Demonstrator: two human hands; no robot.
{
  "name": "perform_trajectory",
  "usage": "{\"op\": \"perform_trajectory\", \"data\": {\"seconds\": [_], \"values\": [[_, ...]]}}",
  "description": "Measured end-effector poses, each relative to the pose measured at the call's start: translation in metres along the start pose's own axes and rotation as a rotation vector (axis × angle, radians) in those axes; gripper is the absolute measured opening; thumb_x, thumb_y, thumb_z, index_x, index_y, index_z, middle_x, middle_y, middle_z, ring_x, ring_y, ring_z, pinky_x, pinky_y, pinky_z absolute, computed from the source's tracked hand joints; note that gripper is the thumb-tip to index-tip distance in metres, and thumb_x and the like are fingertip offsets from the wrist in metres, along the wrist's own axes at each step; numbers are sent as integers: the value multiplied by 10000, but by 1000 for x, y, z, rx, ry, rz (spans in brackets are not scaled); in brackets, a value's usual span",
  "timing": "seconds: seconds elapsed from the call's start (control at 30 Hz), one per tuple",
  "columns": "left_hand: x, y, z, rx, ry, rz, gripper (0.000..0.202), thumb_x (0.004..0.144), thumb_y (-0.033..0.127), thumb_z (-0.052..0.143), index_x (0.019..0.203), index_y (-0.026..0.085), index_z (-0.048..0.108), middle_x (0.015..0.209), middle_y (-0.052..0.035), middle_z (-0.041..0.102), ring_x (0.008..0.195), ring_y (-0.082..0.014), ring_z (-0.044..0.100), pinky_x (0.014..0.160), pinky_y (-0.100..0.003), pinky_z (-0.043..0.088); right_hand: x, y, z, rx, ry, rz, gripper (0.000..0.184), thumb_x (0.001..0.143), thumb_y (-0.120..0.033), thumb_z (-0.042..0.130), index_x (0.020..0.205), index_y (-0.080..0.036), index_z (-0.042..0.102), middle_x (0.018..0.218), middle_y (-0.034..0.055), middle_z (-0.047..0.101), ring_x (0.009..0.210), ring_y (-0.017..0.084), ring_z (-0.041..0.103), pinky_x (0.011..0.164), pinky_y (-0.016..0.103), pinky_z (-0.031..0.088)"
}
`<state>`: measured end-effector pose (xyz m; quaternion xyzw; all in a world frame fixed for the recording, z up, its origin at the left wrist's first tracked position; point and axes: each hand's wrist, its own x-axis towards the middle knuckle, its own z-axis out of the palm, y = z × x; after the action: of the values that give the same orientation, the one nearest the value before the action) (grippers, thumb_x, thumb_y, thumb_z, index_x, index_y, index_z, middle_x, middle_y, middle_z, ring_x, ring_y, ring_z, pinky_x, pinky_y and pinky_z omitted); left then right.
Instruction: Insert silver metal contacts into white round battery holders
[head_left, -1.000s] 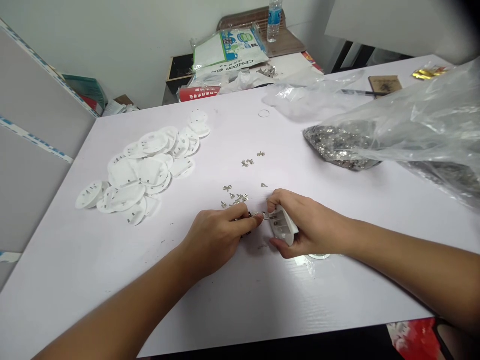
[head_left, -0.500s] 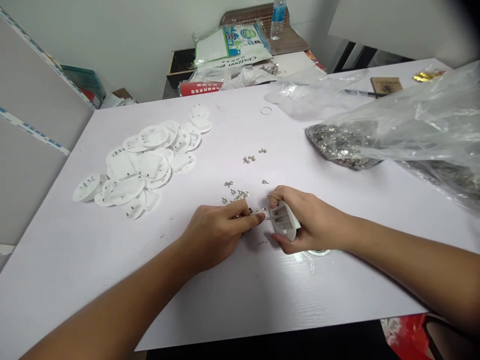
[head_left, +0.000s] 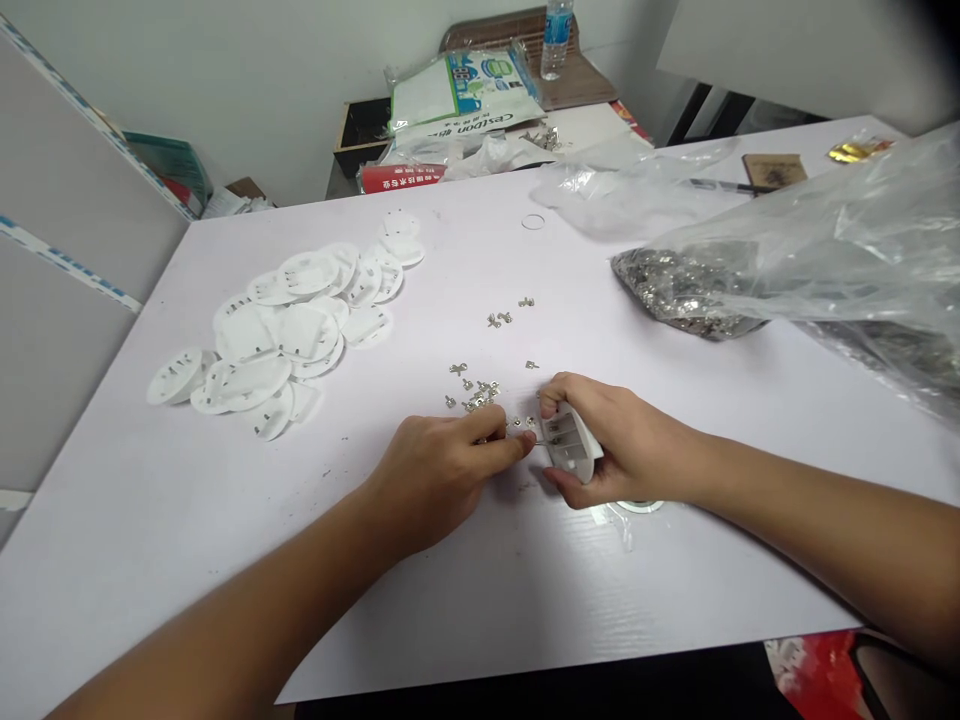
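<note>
My right hand grips a white plastic moulded piece with slots in its face, holding it tilted just above the table. My left hand pinches a small metal clip between thumb and fingers, and the clip's thin end meets the white piece. Several loose metal clips lie on the table just beyond my left fingers. Further left is a heap of flat white plastic discs, some overlapping. My fingers hide part of the white piece.
The white table ends at a near edge below my arms. To the right, a clear plastic bag of metal clips lies on it. A white ring, pen and packaging lie further back.
My left hand has moved slightly right, bringing the clip closer to the white piece. The view has shifted slightly.
</note>
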<state>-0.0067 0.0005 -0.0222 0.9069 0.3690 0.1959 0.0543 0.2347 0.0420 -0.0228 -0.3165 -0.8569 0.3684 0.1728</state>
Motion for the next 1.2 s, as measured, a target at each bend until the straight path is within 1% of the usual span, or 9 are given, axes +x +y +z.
{"op": "perform_trajectory", "data": {"seconds": [0.17, 0.33, 0.57, 0.77, 0.87, 0.93, 1.0, 1.1, 1.2], "values": [[1, 6, 0, 43, -13, -9, 345, 915, 93, 434, 1151, 237, 641, 798, 32, 575, 544, -74, 427, 456, -213, 291, 1, 1, 3, -40, 65, -60, 401, 720, -288, 708, 1000, -209, 432, 883, 19, 600, 715, 138, 550, 602, 253, 448], [2, 9, 2, 59, -7, -25, 362, 882, 81, 448, 1150, 245, 630, 788, 33, 563, 519, -82, 397, 436, -224, 260, 2, 0, 3, -64, 122, -107, 383, 716, -296, 714, 987, -211, 457, 840, -2, 598, 695, 124, 545, 594, 232, 438], [1, 13, 5, 73, 2, -45, 350, 874, 103, 456, 1134, 252, 635, 789, 31, 568, 499, -86, 385, 420, -232, 239, 2, -1, 2, -53, 129, -110, 378, 708, -309, 715, 982, -224, 470, 836, 1, 605, 687, 133, 555, 591, 242, 445], [0, 6, 2, 46, 3, -10, 393, 857, 69, 466, 1160, 247, 640, 810, 29, 585, 532, -78, 417, 433, -219, 261, -1, 0, 3, -80, 134, -73, 417, 702, -332, 733, 996, -218, 459, 826, -3, 605, 630, 113, 535, 544, 229, 435], [-1, 1, 2, -55, 77, -37, 361, 880, 101, 517, 1191, 242, 632, 825, 25, 591, 533, -58, 406, 448, -200, 293, -2, -1, 0, -84, 183, -65, 457, 696, -380, 753, 999, -222, 451, 828, 1, 604, 600, 113, 520, 530, 241, 430], [0, -1, 3, -185, 143, -96, 307, 901, 176, 573, 1197, 235, 632, 843, 12, 587, 544, -50, 418, 469, -189, 335, -3, -5, -3, -7, 229, -28, 481, 688, -403, 778, 994, -226, 453, 831, 6, 613, 606, 122, 531, 529, 247, 425], [3, 0, 4, -325, 192, -147, 299, 900, 236, 618, 1198, 230, 634, 876, -10, 579, 587, -57, 454, 513, -192, 394, -2, -10, -4, 185, 256, 56, 498, 702, -440, 791, 1004, -228, 457, 837, 10, 625, 628, 131, 553, 536, 246, 427], [9, 3, 5, -483, 244, -150, 278, 886, 231, 644, 1164, 226, 644, 937, -39, 576, 709, -90, 525, 613, -223, 473, 0, -17, -1, 570, 244, 162, 557, 727, -563, 765, 1047, -229, 454, 867, 17, 631, 646, 130, 558, 550, 246, 431], [12, 5, 5, -584, 314, -127, 203, 881, 189, 639, 1083, 204, 655, 965, -53, 586, 784, -111, 566, 670, -248, 501, 4, -20, 9, 832, 179, 169, 590, 766, -679, 665, 1081, -221, 467, 869, 20, 615, 686, 131, 550, 604, 256, 433]]}}
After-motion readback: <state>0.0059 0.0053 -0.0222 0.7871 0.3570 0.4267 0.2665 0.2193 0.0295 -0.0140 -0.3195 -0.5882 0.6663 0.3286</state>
